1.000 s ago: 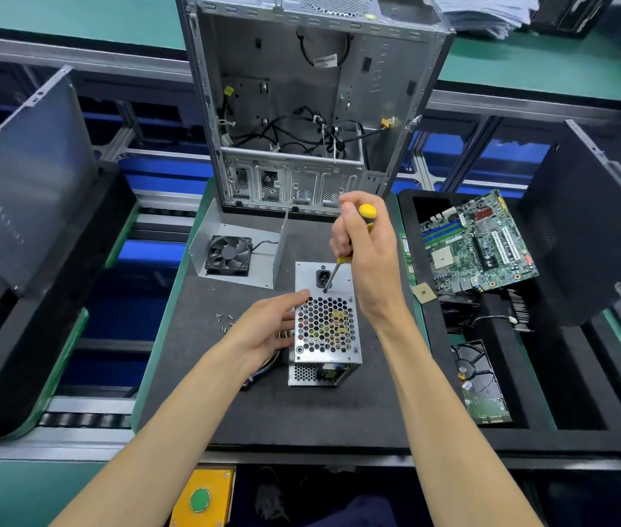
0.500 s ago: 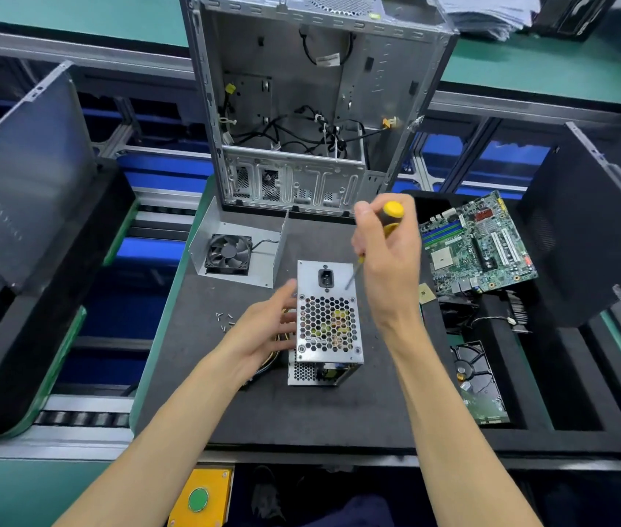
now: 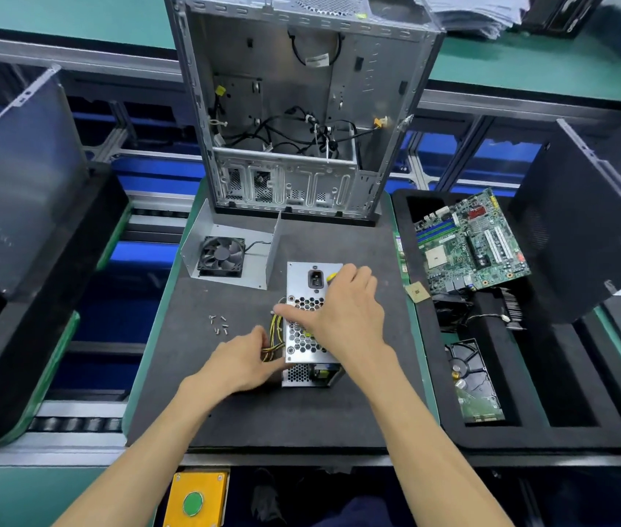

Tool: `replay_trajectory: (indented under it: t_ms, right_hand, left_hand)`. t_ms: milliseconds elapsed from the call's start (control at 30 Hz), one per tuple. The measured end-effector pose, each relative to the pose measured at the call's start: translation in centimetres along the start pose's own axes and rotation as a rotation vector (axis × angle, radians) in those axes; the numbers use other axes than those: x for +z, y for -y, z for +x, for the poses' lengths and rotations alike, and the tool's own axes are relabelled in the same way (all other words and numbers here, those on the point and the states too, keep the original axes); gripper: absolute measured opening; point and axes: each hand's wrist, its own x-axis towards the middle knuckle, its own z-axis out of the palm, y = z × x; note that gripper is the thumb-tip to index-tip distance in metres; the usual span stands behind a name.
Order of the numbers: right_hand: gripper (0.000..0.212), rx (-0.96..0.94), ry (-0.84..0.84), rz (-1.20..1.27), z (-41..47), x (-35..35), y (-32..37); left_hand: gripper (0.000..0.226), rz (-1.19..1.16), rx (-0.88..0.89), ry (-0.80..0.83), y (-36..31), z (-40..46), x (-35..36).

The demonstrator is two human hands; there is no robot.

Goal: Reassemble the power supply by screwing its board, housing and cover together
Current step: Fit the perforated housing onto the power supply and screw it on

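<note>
PSU [image 3: 303, 329] — silver box, honeycomb grille up, near the middle of the dark mat [image 3: 263, 412], socket end away from the person. Yellow wires [image 3: 273, 342] leave its left side. Right hand [image 3: 343, 317] lies palm-down over the grille, thumb stretched left to the box edge; a yellow screwdriver [image 3: 331, 276] handle peeks from under the fingers, so it grasps the tool. Left hand [image 3: 242, 361] — fingers curled against the box's left side at the wires, gripping it. Screws [image 3: 219, 324] loose on the mat, left of the box. Fan bracket [image 3: 225, 256] behind; open case [image 3: 293, 108] beyond.
</note>
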Motion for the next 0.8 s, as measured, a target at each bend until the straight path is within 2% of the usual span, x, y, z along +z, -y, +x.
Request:
replay_trajectory:
  t_ms: [67,200,300,467,567,667,800]
  right_hand:
    - [0.095,-0.007,0.006,-0.009,0.0,0.0,0.0]
    - [0.091,0.022,0.014,0.028,0.6,-0.5,-0.9]
    - [0.086,0.082,0.063,0.105,1.0,-1.3,-2.8]
    - [0.062,0.239,0.142,0.465,1.6,-2.0,-9.0]
    - [0.047,0.308,0.130,0.688,1.4,-1.4,-12.4]
    - [0.046,0.372,0.094,0.816,0.9,-0.5,-13.4]
    - [0.052,0.383,0.105,0.868,0.8,0.7,-13.2]
  left_hand:
    - [0.047,-0.041,-0.010,0.030,0.0,0.1,0.0]
    - [0.015,-0.075,-0.046,-0.032,0.4,0.6,-0.2]
    - [0.002,-0.218,0.011,-0.058,0.7,0.8,-0.9]
    - [0.010,-0.441,0.127,-0.148,-0.8,-0.6,-3.6]
    - [0.016,-0.465,0.198,-0.177,-2.6,-1.3,-5.4]
    - [0.020,-0.498,0.248,-0.201,-4.2,-1.7,-6.7]
    - [0.018,-0.630,0.251,-0.226,-4.8,-1.8,-7.5]
